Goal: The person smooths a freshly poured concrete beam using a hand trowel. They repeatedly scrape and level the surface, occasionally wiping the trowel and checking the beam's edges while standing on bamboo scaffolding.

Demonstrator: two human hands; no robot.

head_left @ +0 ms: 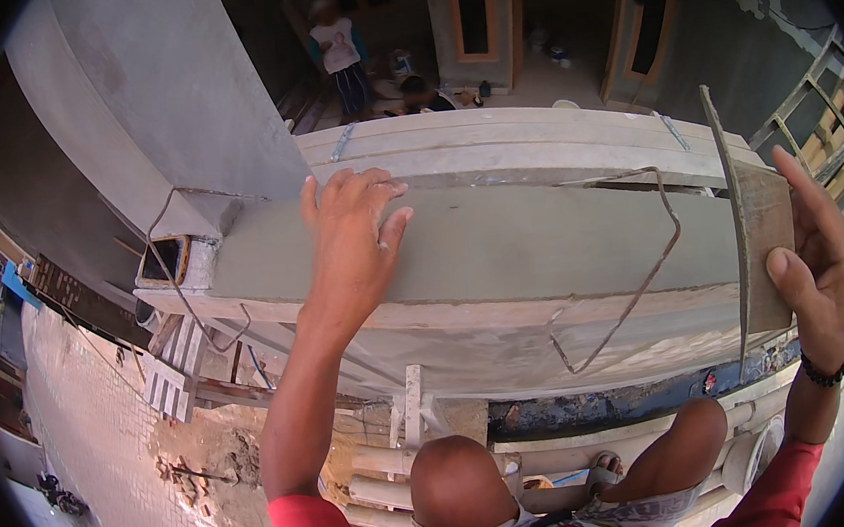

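A strip of smooth grey mortar [500, 242] runs along a ledge between pale wooden boards [462, 150]. My left hand [354, 234] is over the mortar's left part, fingers apart and slightly bent, holding nothing; whether it touches the surface I cannot tell. At the ledge's right end my right hand [814, 269] grips a board-like plastering float [761, 234], held on edge with its long thin face upright. Bent rusty metal rods [663, 262] cross the ledge at right and left [177, 270]. A small square tool or block with a dark face [166, 261] lies at the left end.
A concrete column [176, 94] rises at the left. Two people [338, 50] [420, 98] are in the room beyond. A metal frame [829, 97] stands at the right. Below are pipes [381, 488], a dark trench [605, 403] and paving [94, 413] with a mortar heap [229, 461].
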